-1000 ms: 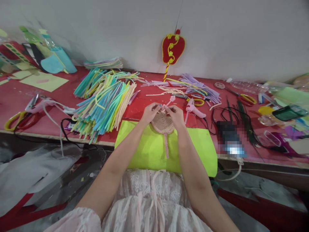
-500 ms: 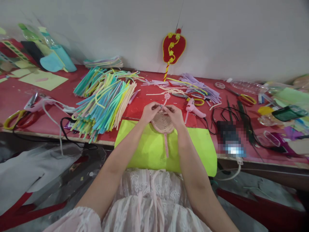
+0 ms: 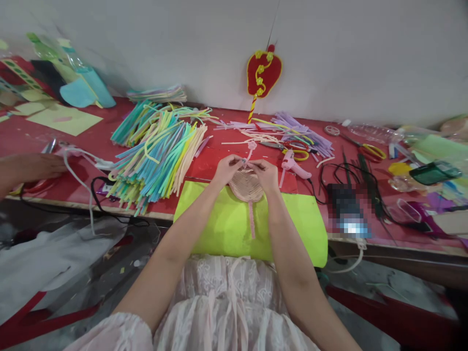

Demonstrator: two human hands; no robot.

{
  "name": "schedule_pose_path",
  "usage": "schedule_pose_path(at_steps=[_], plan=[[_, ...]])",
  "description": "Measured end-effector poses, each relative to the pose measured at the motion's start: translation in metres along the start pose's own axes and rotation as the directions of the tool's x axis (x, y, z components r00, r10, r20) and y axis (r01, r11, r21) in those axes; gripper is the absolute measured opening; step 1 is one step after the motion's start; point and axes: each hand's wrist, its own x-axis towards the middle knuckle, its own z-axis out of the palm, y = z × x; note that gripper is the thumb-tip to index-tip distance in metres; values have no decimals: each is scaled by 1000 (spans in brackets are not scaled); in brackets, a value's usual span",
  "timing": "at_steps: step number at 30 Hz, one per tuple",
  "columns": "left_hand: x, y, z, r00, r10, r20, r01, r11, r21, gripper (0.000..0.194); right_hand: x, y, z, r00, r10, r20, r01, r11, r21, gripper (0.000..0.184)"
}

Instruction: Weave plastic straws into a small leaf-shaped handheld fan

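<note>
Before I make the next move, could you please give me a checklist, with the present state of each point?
1. Both hands on the flower stem: ok, left hand and right hand pinch near its lower end.
2. Stem joined to the round pink piece: cannot tell, fingers cover the spot.
3. Pink glue gun close by: ok, lying just right of the right hand.
4. Glue gun hot: cannot tell.
5. Other person's hand away from this work: ok, it is at the far left.

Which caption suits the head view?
Both hands hold a pink flower's stem at a round fan's edge, near a glue gun.
</note>
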Motion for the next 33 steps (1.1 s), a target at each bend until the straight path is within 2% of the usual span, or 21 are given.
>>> schedule_pose_path(at_steps=[8, 20, 27, 33], plan=[[1, -1, 0, 1000, -6, -1, 6, 1000, -15, 21, -2, 0, 1, 999, -24, -23, 23, 998, -56, 23], [-1, 1, 1, 1000, 6, -27, -4, 999, 53, 24, -4, -4, 3, 1000, 4, -9, -5, 999, -32, 25], [-2, 2, 1, 999, 38, -21, -37, 997, 63, 26, -5, -5, 3, 1000, -25, -19, 24, 1000, -14, 25], [-1, 2, 0, 1000, 13, -14, -12, 999, 45, 25, -6, -4, 5, 999, -39, -34, 35, 995, -96, 27]])
